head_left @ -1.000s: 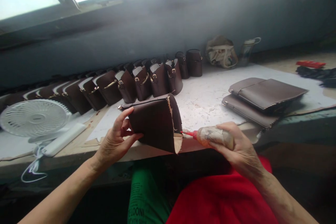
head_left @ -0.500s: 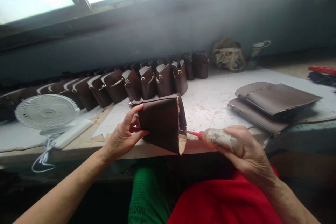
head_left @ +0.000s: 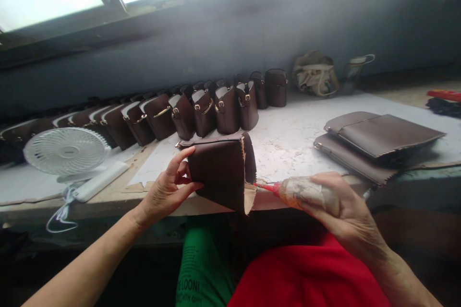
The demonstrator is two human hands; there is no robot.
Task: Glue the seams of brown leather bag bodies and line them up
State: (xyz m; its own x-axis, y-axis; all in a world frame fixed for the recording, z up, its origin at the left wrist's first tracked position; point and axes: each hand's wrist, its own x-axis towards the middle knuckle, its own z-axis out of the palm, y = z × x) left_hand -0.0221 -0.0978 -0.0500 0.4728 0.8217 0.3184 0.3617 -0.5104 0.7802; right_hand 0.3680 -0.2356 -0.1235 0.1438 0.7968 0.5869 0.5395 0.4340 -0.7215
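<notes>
The left hand [head_left: 163,192] is gripping the brown leather piece [head_left: 218,172], its open end facing the bottle [head_left: 308,193] the right hand [head_left: 345,211] is clasping.

Left hand [head_left: 172,184] pinching; right hand [head_left: 342,204] curled; forearms [head_left: 88,252] angled inward.

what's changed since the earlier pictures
Only small shifts: the view has swung slightly left, and over the last half second the brown bag and the squeeze bottle's red nozzle dipped slightly. Nothing was taken hold of or let go: the left hand keeps the bag, the right hand the bottle. The fan and standing bags stayed put.
</notes>
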